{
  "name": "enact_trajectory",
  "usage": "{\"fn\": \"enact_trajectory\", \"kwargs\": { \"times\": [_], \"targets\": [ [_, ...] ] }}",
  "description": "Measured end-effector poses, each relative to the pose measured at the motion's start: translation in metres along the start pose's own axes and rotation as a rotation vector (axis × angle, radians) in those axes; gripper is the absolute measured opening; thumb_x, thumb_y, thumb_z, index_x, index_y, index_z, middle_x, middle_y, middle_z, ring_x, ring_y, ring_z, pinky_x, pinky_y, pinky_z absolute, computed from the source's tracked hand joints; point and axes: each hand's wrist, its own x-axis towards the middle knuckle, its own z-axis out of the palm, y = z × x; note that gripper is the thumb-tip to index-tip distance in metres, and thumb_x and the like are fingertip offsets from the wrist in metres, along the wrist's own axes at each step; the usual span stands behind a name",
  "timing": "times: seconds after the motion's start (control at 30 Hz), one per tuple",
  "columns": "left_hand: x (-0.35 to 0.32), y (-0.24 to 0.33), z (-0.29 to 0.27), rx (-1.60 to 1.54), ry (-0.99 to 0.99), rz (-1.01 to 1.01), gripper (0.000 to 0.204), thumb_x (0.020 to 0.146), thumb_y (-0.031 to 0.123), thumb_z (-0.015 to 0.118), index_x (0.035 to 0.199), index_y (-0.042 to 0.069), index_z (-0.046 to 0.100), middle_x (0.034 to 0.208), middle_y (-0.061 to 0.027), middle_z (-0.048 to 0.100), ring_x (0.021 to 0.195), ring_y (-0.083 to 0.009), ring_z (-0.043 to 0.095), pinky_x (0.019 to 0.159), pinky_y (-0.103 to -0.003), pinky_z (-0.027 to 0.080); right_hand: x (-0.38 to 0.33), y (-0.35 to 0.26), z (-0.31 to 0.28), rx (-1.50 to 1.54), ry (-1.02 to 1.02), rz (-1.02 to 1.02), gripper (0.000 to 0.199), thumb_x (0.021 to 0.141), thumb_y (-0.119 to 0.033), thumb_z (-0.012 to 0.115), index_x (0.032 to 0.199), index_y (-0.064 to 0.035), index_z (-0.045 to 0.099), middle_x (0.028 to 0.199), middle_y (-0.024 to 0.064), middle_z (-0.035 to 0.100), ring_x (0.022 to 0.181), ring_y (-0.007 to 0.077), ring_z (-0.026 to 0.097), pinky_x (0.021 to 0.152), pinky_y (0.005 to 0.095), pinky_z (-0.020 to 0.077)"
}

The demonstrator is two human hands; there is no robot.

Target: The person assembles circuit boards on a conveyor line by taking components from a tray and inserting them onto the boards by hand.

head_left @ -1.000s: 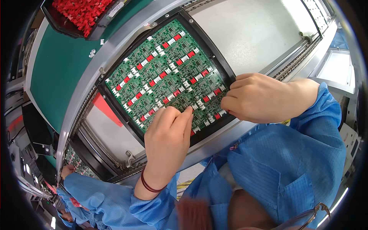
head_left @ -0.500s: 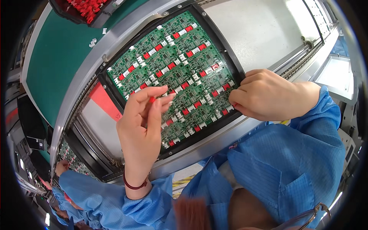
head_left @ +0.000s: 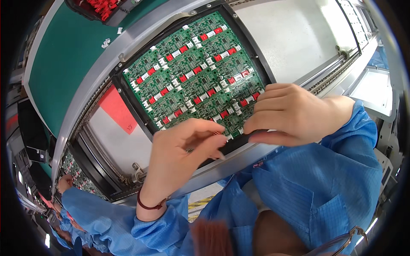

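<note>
A green circuit board panel (head_left: 200,81) with rows of red and white connectors lies in a black frame (head_left: 258,64). Over its near edge my left hand (head_left: 181,149) is closed, thumb and forefinger pinching a small red connector (head_left: 217,133). My right hand (head_left: 286,113) is curled above the panel's near right corner, fingers pressed together. Its fingertips reach down to the connectors there, and whatever they grip is hidden. Both hands cover part of the near edge.
The frame sits on a conveyor with a metal rail (head_left: 205,170) in front. Beyond it, a green mat (head_left: 64,72) carries loose white connectors (head_left: 106,43) and a dark bin (head_left: 124,10) of red connectors. Red paper (head_left: 117,112) lies left; another person's hand (head_left: 65,183) works further left.
My left hand has moved right and nearer, toward my right hand. The right hand has shifted slightly down and left over the panel's corner. The view has shifted a little.
</note>
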Motion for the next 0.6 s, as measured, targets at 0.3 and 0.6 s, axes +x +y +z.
{"fn": "enact_trajectory", "kwargs": {
  "times": [0.3, 0.6],
  "targets": [
    [0.005, -0.009, 0.001, -0.336, -0.174, -0.137, 0.017, 0.084, 0.002, 0.059, 0.098, -0.007, 0.055, 0.091, -0.0142, 0.064, 0.081, -0.0184, 0.064, 0.071, -0.026, 0.053, 0.010, 0.004, 0.028, 0.159, 0.159, -0.092, 0.023, 0.075, -0.010, 0.071, 0.093, -0.0026, 0.058, 0.077, 0.0069, 0.059, 0.059, 0.0217, 0.055, 0.052, 0.0317, 0.0408],
    [-0.002, -0.011, 0.000, -0.187, -0.140, -0.109, 0.017, 0.084, 0.007, 0.060, 0.097, -0.006, 0.059, 0.083, -0.0097, 0.065, 0.077, -0.0125, 0.063, 0.067, -0.022, 0.051, 0.014, -0.002, 0.039, 0.288, 0.237, 0.004, 0.018, 0.071, -0.002, 0.069, 0.086, -0.0050, 0.059, 0.068, 0.0018, 0.058, 0.052, 0.0170, 0.051, 0.049, 0.0292, 0.0370]
  ]
}}
